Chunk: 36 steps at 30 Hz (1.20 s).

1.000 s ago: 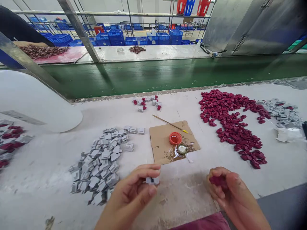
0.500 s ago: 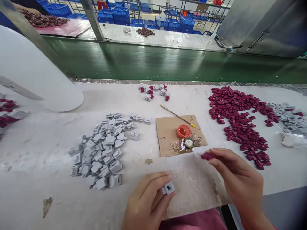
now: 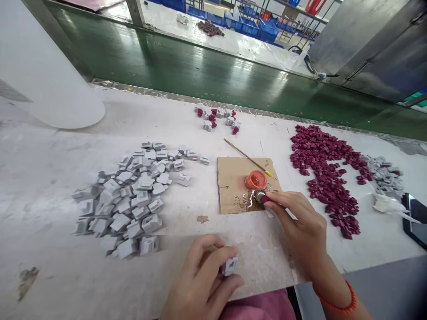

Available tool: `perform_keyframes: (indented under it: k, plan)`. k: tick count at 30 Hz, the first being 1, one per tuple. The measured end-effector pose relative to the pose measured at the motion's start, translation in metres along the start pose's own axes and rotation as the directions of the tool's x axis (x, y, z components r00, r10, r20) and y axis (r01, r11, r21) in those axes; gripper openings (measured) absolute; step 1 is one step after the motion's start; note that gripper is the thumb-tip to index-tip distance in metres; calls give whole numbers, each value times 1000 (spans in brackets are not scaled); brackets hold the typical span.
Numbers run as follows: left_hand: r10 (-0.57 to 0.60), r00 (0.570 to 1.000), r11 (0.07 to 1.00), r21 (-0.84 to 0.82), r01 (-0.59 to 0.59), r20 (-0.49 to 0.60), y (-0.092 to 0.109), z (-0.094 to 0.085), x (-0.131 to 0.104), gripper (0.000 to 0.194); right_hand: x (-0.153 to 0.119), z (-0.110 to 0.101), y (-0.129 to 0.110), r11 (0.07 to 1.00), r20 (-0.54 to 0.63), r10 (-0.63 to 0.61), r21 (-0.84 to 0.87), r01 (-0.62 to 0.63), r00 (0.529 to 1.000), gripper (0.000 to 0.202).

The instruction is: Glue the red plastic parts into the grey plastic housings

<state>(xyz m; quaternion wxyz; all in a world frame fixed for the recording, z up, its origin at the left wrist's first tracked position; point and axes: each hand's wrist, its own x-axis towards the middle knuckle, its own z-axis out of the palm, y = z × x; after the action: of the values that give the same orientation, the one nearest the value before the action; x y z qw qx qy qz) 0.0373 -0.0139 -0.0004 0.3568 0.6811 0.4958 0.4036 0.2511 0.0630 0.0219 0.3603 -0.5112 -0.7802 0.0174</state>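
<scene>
My left hand [image 3: 207, 278] holds a small grey plastic part [image 3: 230, 266] between thumb and fingers, its square recess facing up. In my right hand [image 3: 298, 222] a small maroon plastic part [image 3: 264, 199] is pinched at the fingertips, right at a metal bottle cap [image 3: 259, 195]; whether it touches the cap's inside I cannot tell. The cap sits on a piece of cardboard [image 3: 230, 171] wet with clear liquid. Just behind it stands a red-orange cup [image 3: 256, 179] with liquid inside. A thin stick with a yellow end [image 3: 247, 156] lies across the cardboard's back edge.
A heap of grey parts [image 3: 133, 200] spreads to the left, a maroon heap [image 3: 323, 164] to the right. Several joined grey-and-maroon pieces [image 3: 213, 118] lie at the back. A white curved object [image 3: 50, 75] stands at left. Behind runs a green conveyor belt [image 3: 167, 66]. A phone [image 3: 415, 218] lies far right.
My right hand has carried the maroon part leftward and forward to the bottle cap. The left hand keeps the grey part, tilted slightly differently. The camera view has tilted.
</scene>
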Motion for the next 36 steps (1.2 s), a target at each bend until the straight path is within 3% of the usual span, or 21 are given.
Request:
perform_keyframes:
  k: [7, 11, 14, 19, 27, 36]
  plan:
    - [112, 994, 975, 192, -109, -6, -2, -2, -3, 18, -3, -2, -3, 998, -74, 63, 34, -60, 995, 22]
    - [213, 974, 939, 290, -182, -78, -3, 0, 3, 20, -13, -5, -22, 935, -72, 258, 270, -230, 963, 26]
    - [199, 974, 941, 300, -159, -109, -2, 4, 5, 17, -26, -4, -46, 834, 7, 337, 462, -302, 941, 23]
    - [176, 976, 954, 269, -135, -132, -2, 6, 3, 14, -47, 5, -72, 785, 98, 274, 552, -281, 957, 25]
    - [162, 973, 959, 258, -116, -163, 0, 7, 4, 10, -58, 13, -73, 770, 191, 292, 534, -349, 937, 24]
    - [155, 975, 957, 270, -108, -159, -1, 8, 2, 4, -51, 9, -75, 863, 277, 196, 407, -300, 941, 22]
